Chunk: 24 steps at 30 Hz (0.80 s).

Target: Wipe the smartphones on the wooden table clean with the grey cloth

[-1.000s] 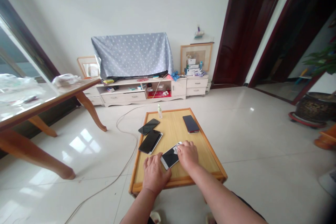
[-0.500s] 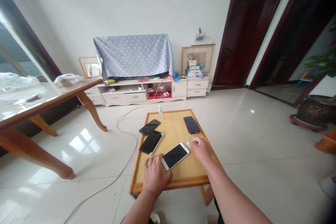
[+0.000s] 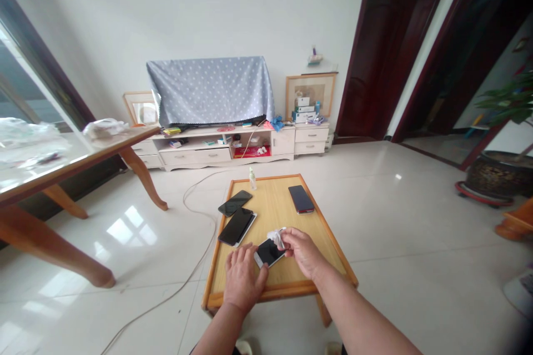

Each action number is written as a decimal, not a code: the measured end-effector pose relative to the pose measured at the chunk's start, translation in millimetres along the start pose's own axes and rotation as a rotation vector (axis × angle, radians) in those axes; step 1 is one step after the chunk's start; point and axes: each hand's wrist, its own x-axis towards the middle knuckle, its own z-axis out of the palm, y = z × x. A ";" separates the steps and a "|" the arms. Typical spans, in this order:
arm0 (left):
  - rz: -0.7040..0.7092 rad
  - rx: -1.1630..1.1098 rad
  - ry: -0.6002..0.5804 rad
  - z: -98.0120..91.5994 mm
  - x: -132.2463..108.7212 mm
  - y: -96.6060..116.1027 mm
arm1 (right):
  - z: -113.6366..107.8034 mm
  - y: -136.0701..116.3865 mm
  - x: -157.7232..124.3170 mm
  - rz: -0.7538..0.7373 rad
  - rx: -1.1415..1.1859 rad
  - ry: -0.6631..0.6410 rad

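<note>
Head view: the left hand (image 3: 242,276) lies open and flat on the bench (image 3: 270,199), a low wooden table with an orange rim, its fingertips against the edge of a white-framed smartphone (image 3: 268,253). The phone lies flat near the bench's front edge, screen up, between both hands. The right hand (image 3: 302,252) pinches a white wipe (image 3: 275,238) between thumb and fingers, pressing it onto the phone's upper corner. Two black smartphones (image 3: 235,203) (image 3: 236,227) lie at the bench's left side, one just beyond the other. A dark smartphone with a red edge (image 3: 300,199) lies toward the far right, and a small clear bottle (image 3: 252,179) stands at the far rim. A pale cable (image 3: 200,266) curves across the tiled floor beside the bench.
</note>
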 end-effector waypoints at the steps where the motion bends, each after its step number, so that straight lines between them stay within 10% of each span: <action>1: 0.003 -0.009 0.003 -1.3 -0.3 -0.1 | 4.5 2.6 -1.2 -0.034 -0.048 -0.003; 9: 0.018 -0.065 -0.023 -8.7 -1.8 -0.1 | 38.5 24.5 -13.5 -0.324 -0.479 -0.081; 24: 0.013 -0.120 -0.016 2.9 -5.1 -9.9 | 50.5 30.0 -7.8 0.072 -0.167 -0.016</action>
